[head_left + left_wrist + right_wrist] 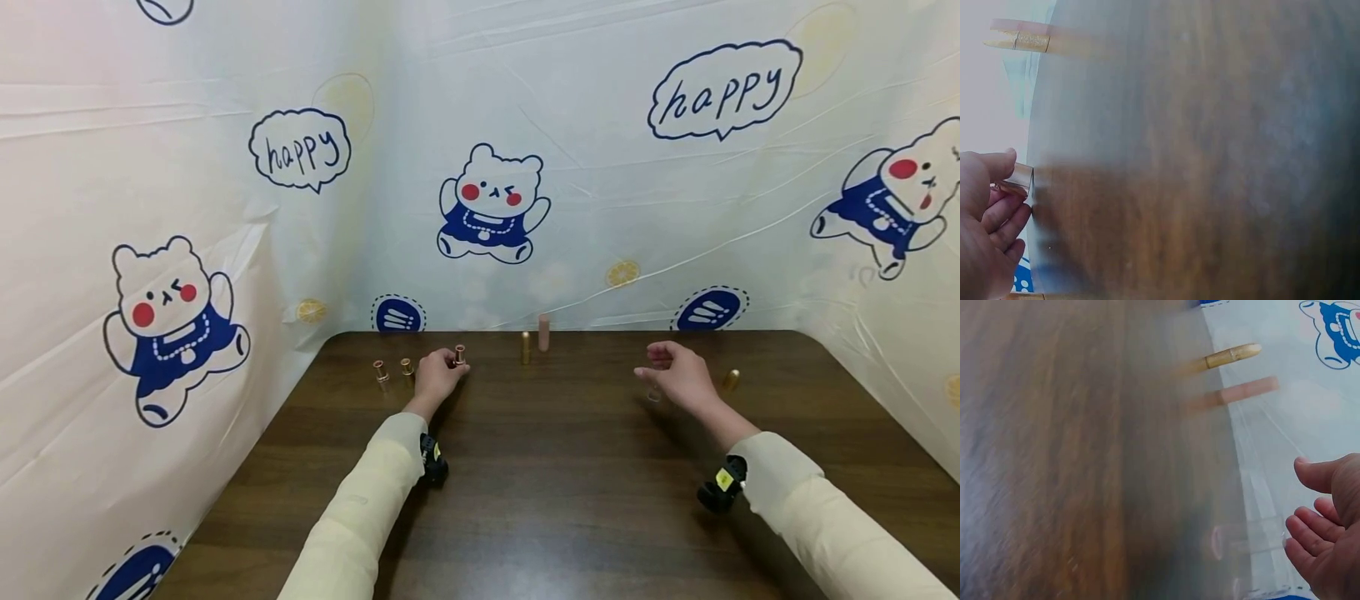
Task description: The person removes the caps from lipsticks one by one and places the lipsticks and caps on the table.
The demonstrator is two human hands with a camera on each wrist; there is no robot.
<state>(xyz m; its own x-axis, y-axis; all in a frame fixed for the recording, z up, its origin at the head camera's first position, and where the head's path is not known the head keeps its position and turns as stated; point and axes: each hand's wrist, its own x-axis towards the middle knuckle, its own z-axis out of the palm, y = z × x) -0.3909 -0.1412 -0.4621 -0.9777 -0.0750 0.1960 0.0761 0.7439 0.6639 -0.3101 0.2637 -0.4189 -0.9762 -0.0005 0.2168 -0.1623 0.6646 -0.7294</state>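
Observation:
At the table's far left, my left hand (pixel 438 379) pinches a small copper-coloured lipstick tube (pixel 460 354) between thumb and fingers; in the left wrist view the tube (pixel 1022 175) stands at the tabletop. Two similar copper-coloured tubes (pixel 380 370) (pixel 407 367) stand to the left of that hand. My right hand (pixel 678 379) is held over the far right with loosely bent fingers, nothing between thumb and fingers. In the right wrist view a clear, see-through cylinder (pixel 1254 535) stands right at its fingertips.
A gold, round-tipped tube (pixel 525 347) and a pinkish one (pixel 543 333) stand at the back middle. Another gold tube (pixel 731 380) stands right of my right hand. The dark wooden table (pixel 547 492) is enclosed by a printed cloth (pixel 585 167) at back and sides.

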